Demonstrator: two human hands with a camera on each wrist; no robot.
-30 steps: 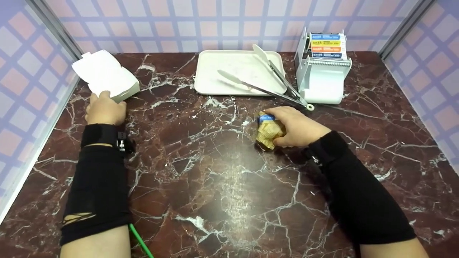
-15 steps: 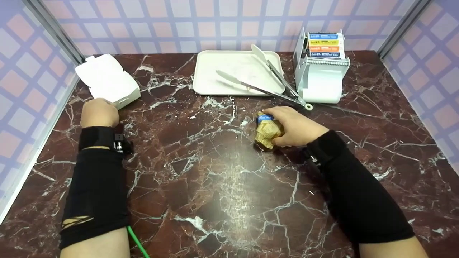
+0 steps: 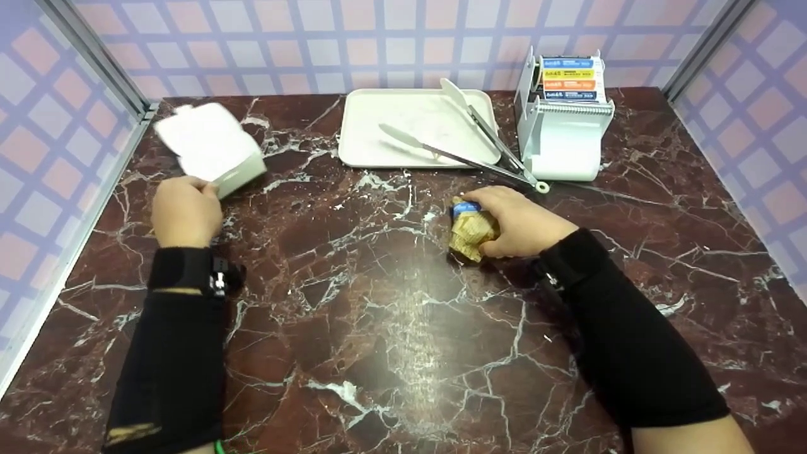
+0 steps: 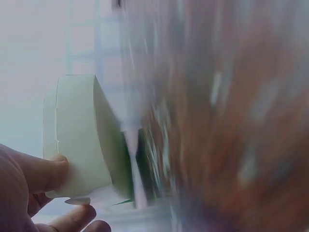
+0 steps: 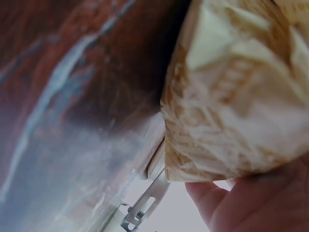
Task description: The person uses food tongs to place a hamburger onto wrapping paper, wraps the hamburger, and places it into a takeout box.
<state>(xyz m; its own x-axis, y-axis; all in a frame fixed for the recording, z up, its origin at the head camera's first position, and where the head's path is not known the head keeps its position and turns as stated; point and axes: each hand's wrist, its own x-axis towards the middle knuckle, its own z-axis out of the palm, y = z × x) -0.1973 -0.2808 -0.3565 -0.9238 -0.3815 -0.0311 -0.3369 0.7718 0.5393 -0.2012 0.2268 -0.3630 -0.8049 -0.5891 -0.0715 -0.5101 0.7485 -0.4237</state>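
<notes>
At the left, my left hand (image 3: 186,211) pinches the near edge of an open white cardboard food box (image 3: 217,142), its lid folded back toward the wall. In the left wrist view the thumb lies on the pale side of the box (image 4: 79,135), with fingers beneath. Right of the middle, my right hand (image 3: 526,221) grips a crumpled, printed paper-wrapped bundle (image 3: 473,233) with a blue label strip on it. Close up in the right wrist view, the tan wrapper (image 5: 231,106) shows creases and brown print; what is inside is hidden.
A cream tray (image 3: 359,148) lies at the back, with open metal tongs (image 3: 457,157) resting across it, their hinge end on the table. Right of them stands a label dispenser (image 3: 564,116) with several coloured rolls. Patterned walls close off the back and sides.
The white box has slid to the right and toward me with my left hand, which now has its thumb at the edge. My right hand and the wrapped bundle have stayed put.
</notes>
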